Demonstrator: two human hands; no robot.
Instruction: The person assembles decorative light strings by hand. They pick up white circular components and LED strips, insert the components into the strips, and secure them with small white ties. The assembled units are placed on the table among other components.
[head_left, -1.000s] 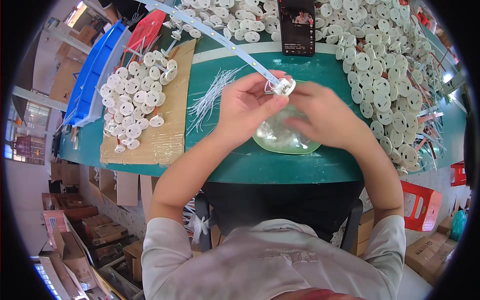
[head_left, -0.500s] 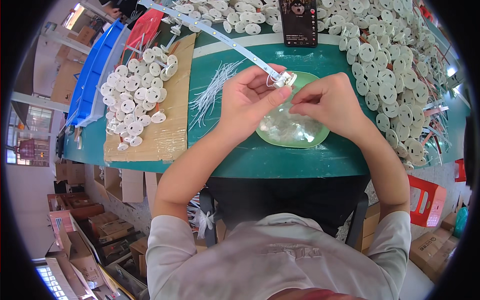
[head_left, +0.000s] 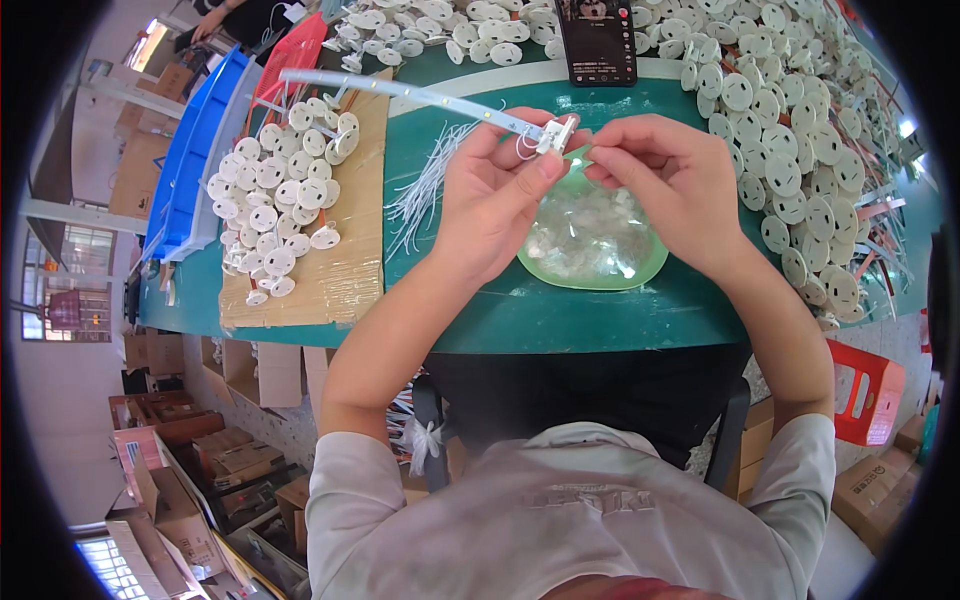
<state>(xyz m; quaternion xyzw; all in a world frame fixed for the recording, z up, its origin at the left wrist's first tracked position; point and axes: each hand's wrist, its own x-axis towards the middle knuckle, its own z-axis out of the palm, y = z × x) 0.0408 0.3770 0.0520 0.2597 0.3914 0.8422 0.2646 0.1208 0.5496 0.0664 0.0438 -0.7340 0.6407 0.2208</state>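
My left hand [head_left: 485, 205] grips one end of a pale LED strip [head_left: 430, 97] between thumb and fingers. At that end sits a small white plastic fitting [head_left: 553, 137] with a thin white wire looped beside it. The strip's other end reaches up and left above the table. Close to the fitting's right side, my right hand [head_left: 672, 185] has thumb and forefinger pinched together; whatever lies between them is too small to make out. Below both hands is a green bowl [head_left: 592, 288] holding many small clear pieces [head_left: 590, 235].
Left of the bowl lies a bunch of white wires [head_left: 428, 195]. White round discs [head_left: 270, 215] are heaped on cardboard [head_left: 340, 285], with more discs [head_left: 785, 175] at right. A phone [head_left: 600, 50] stands at the back. Blue [head_left: 200, 150] and red [head_left: 290, 58] trays are at far left.
The strip's far end has swung down. My right hand has risen from over the bowl to beside the fitting, its fingers still pinched. The whole view has shifted slightly.
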